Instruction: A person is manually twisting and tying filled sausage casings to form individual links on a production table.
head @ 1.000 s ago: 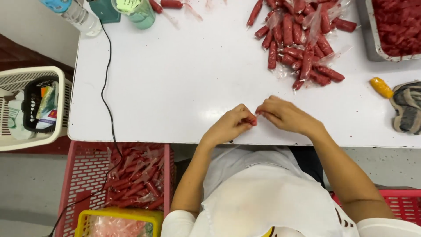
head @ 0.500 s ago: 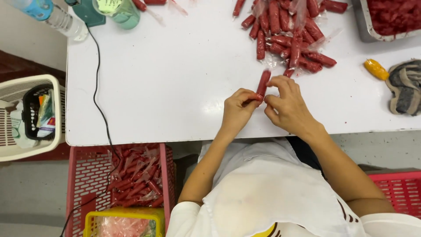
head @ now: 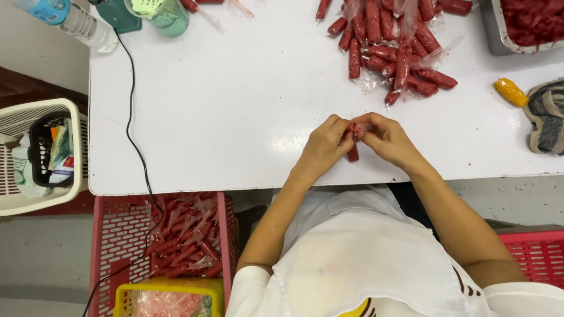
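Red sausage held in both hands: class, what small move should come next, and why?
Probably drop the red sausage into the pink crate on the left. Both the left hand and right hand pinch its top end at the table edge, and that crate already holds similar wrapped pieces.

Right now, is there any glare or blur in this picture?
Head view: soft glare on the white table, brightest beside the left hand; focus is sharp on both hands, the right hand included; the sausage they pinch is mostly hidden; shadows are faint.
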